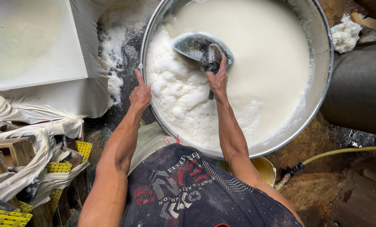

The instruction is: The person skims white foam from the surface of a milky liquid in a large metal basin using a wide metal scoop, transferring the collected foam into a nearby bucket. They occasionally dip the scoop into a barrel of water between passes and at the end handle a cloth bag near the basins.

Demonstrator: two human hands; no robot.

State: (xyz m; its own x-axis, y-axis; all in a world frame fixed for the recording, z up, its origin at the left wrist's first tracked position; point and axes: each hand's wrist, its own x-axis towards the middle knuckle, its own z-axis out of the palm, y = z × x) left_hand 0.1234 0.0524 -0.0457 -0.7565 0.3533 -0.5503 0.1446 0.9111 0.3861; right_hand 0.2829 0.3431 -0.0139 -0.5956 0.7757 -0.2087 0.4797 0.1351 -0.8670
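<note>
A large round metal vat (322, 63) holds white milky liquid with thick foam (175, 90) gathered at its near left side. My right hand (218, 80) grips the short dark handle of a wide metal scoop (198, 46), whose bowl rests in the foam, tilted up. My left hand (140, 94) lies flat on the vat's left rim, fingers together, holding nothing. Both bare forearms reach forward from my dark printed shirt.
A white cloth-lined box (32, 42) of pale liquid stands at the left. Wooden frames (11, 151) draped with wet cloth and yellow mesh sit lower left. Spilled foam (116, 50) lies between box and vat. A yellow-green hose (343, 152) and a dark pipe (360, 84) are at right.
</note>
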